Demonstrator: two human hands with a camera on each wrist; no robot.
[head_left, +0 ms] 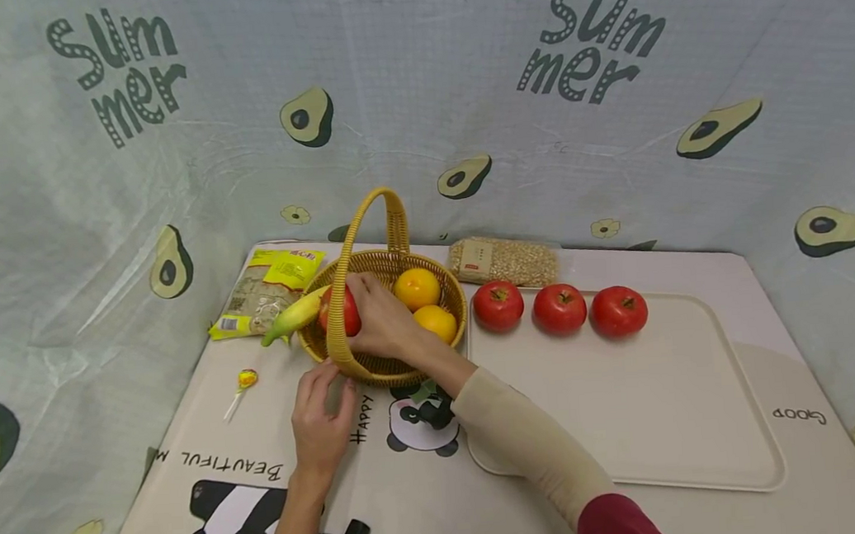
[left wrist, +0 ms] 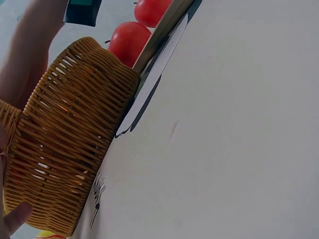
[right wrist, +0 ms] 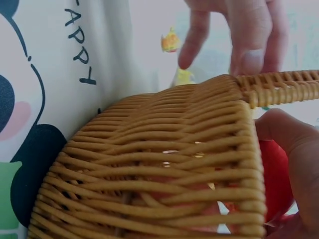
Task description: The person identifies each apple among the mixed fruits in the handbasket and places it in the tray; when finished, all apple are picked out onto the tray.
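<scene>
A yellow wicker basket [head_left: 394,375] with a tall handle stands near the back of the table. My right hand [head_left: 386,315] reaches into it and grips a red round fruit [head_left: 354,312], whose exact kind I cannot tell. The right wrist view shows the thumb against the red fruit [right wrist: 275,181] just inside the rim. Two orange fruits [head_left: 417,288] lie in the basket, and a banana [head_left: 295,315] juts over its left side. My left hand [head_left: 321,427] is by the basket's front left, fingers loosely bent beside the handle's base; whether they touch the wicker is unclear.
Three red fruits [head_left: 559,309] line the back left of a beige tray [head_left: 624,419] to the right. Behind are a bag of grains [head_left: 524,262] and a yellow-and-clear food bag [head_left: 254,296]. A lollipop [head_left: 245,381] lies left. Printed curtains enclose the table.
</scene>
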